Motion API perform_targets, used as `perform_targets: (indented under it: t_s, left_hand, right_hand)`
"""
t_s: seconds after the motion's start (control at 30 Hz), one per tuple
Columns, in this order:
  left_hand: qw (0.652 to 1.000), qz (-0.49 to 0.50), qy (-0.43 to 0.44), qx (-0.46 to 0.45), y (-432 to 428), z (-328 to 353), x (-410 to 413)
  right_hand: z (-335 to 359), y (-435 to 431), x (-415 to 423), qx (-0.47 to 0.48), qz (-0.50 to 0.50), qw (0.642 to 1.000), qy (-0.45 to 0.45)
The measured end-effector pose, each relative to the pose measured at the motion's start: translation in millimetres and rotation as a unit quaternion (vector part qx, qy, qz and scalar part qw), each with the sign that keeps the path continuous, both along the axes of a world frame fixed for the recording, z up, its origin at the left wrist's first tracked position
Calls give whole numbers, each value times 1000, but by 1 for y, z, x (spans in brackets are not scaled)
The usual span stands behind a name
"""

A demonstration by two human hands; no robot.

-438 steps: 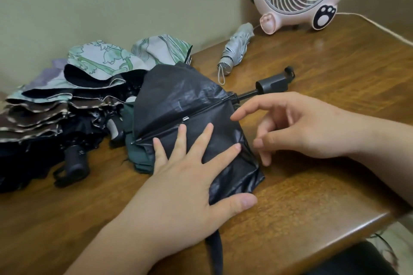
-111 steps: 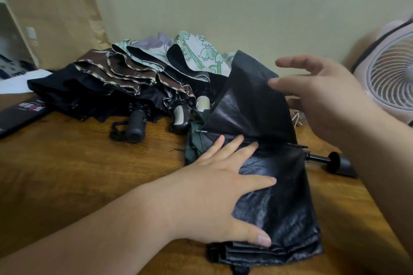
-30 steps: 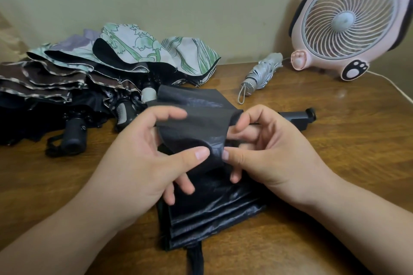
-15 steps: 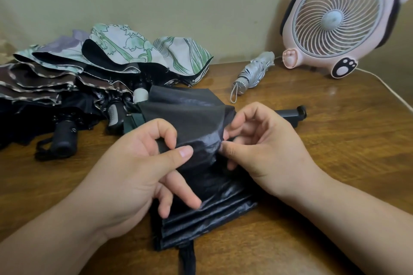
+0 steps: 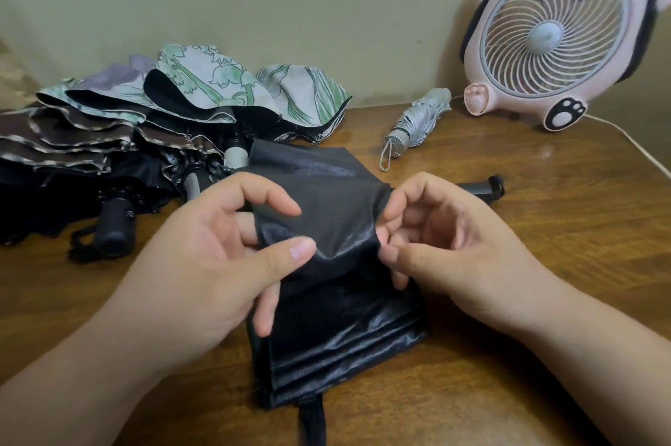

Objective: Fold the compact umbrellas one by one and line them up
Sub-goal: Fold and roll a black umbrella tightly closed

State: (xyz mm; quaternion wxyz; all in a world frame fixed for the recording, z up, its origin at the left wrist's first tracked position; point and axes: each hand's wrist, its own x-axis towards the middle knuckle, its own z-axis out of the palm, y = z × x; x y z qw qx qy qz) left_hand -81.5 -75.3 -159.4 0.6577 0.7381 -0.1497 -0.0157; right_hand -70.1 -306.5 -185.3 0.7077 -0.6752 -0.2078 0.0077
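Nearest me, a closing strap (image 5: 312, 420) hangs over the edge of the wooden table (image 5: 544, 300). Just beyond it the black umbrella (image 5: 345, 336) lies on the table, its finished pleats stacked flat towards me. Above that stack, my left hand (image 5: 218, 264) and right hand (image 5: 454, 249) lift one loose flap (image 5: 326, 206) of the canopy. Each hand pinches a side edge of it between thumb and fingertips, left edge and right edge, the cloth slack between them.

The umbrella's long axis runs across me, left to right and a little away. Its handle (image 5: 483, 188) pokes out just past my right hand, so that hand is nearer the handle. As I judge it, the flap comes down towards me, onto the pleats.

Farther left is a heap of unfolded umbrellas (image 5: 109, 133). I see three handles but cannot count the canopies. One silver umbrella (image 5: 417, 122) lies rolled up at the back. Behind it stands one pink fan (image 5: 552, 35).
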Motion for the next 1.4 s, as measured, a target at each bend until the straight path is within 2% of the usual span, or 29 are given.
perform_targets:
  t_s: [0.1,0.23,0.4,0.5,0.63,0.7,0.77,0.83,0.87,1.0,1.1,1.2,1.3,1.4]
  left_hand:
    - [999,-36,-16,23,-2,2,-4]
    - [998,-7,-10,56,-7,5,-9]
    - [998,10,17,55,-6,16,-14]
    - [986,-10,18,164,5,20,-10]
    - [939,-78,51,330,13,20,-9]
    - [922,-41,-26,385,11,13,-8]
    - [914,55,-164,366,9,2,-4]
    - [873,102,-284,383,1,-6,2]
    - [851,84,-303,421,-4,-11,7]
    - [781,-64,-221,581,-10,-30,18]
    - [745,-87,-192,632,-5,-35,20]
    - [734,-85,-184,648,-3,-35,22]
    - [729,-106,-167,655,-3,-34,22]
    - [729,-145,-148,653,-4,-27,19]
  right_hand:
    - [-2,3,0,1,-6,1000,9]
    - [-3,5,0,26,13,999,41]
    - [0,-4,1,5,19,999,47]
    - [1,-10,2,-26,51,998,39]
    - [-1,-12,0,-100,69,992,15]
    - [-2,-10,-2,-157,58,986,-13]
    - [-3,-8,-3,-188,54,980,-21]
    - [-5,-8,-3,-199,57,978,-20]
    - [-5,-8,-3,-202,57,977,-23]
    - [-2,-12,-5,-222,63,972,-30]
    - [5,-18,-5,-257,66,963,-35]
    - [8,-22,-3,-213,34,976,-17]
    - [6,-21,2,-166,-52,985,15]
    - [8,-18,4,-125,-94,985,76]
